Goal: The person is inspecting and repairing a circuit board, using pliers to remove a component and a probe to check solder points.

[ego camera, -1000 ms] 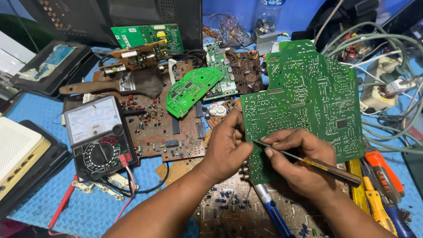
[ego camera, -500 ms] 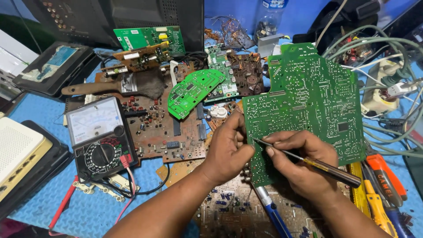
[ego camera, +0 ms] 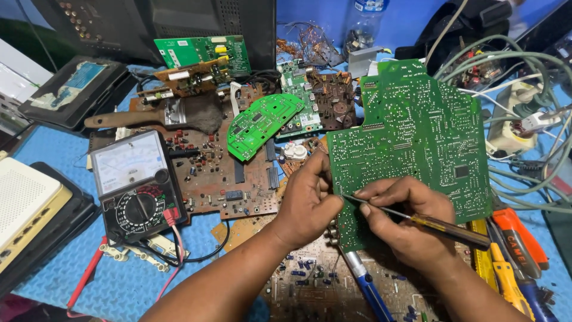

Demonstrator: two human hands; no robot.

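Left hand: the left hand [ego camera: 307, 200] is closed on the left edge of the large green printed circuit board [ego camera: 417, 149]; thumb on the near solder face, fingers curled behind the edge; it holds the board tilted up off the bench
Right hand: the right hand [ego camera: 405, 217] is pinched shut round the thin metal-shafted screwdriver with an amber and dark handle [ego camera: 429, 223]; thumb and forefinger press the shaft near its tip; the handle runs back to the right past the knuckles
Board against grip: the board stands between the two hands, its lower left corner in the left hand's hold; the right hand lies over its lower middle; the tool's tip touches the solder face just beside the left thumb
Below the hands: a brown circuit board with small parts [ego camera: 322, 280] lies flat on the blue mat [ego camera: 125, 286]; a blue-handled tool [ego camera: 366, 286] rests on it
Left of the hands: a black analogue multimeter with a white dial [ego camera: 137, 185], red and black leads trailing from it; a curved green board [ego camera: 259, 122] behind; a wooden-handled brush [ego camera: 161, 113] further back
Right of the hands: orange and yellow handled tools [ego camera: 512, 256] near the right wrist; grey-green cables [ego camera: 530, 77] looped beyond the board
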